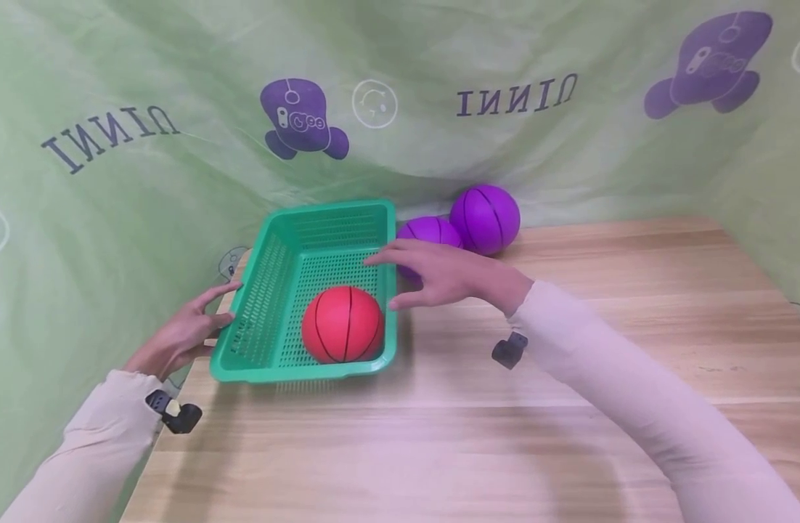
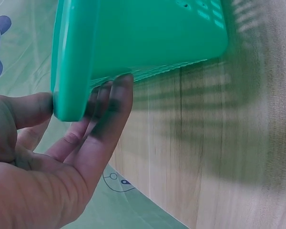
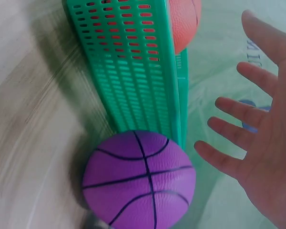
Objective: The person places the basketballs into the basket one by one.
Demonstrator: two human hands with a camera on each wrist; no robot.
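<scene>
A green perforated plastic basket [image 1: 269, 374] stands on the table with a small red basketball [image 1: 343, 325] inside, near its front right corner. At the basket's left side my left hand [image 1: 184, 330] grips the rim. The left wrist view shows the thumb against the rim [image 2: 71, 71] and the other fingers underneath. My right hand [image 1: 442, 272] is over the basket's right edge, fingers spread and holding nothing. Just beyond it, against the basket's right side, sits a purple basketball [image 1: 433, 230], partly hidden by that hand. In the right wrist view this purple ball [image 3: 140, 181] lies below the palm.
Another purple basketball [image 1: 485, 219] rests at the back of the wooden table [image 1: 609, 290], beside the first. A green printed curtain [image 1: 413, 152] hangs behind the table and along its sides. The table's left edge runs close by the basket.
</scene>
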